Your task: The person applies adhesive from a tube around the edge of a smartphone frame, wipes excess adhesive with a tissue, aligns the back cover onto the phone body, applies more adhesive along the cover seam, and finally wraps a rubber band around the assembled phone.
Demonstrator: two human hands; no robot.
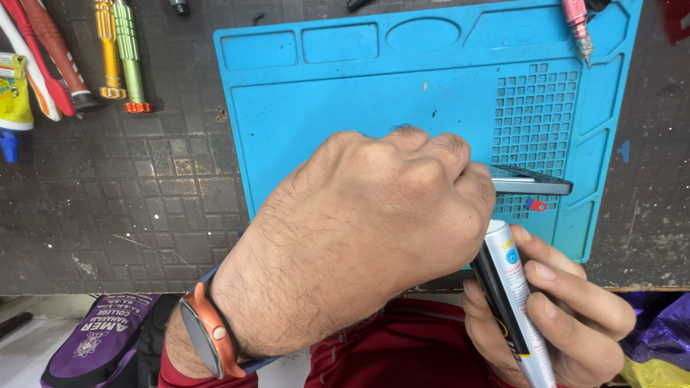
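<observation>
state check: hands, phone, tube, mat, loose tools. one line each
left hand: closed on the phone's edge, over the mat
right hand: gripping the tube
phone: held edge-on above the mat, mostly hidden by the left hand
tube: tilted, tip toward the phone; cap hidden
blue mat: flat on the bench
screwdrivers: lying side by side, untouched
pink tool: resting at the mat's top edge

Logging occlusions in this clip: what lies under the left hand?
Under the left hand lies the blue work mat. A thin, dark flat device sticks out from beneath its knuckles. The rest of the device and the fingers' grip are covered.
</observation>
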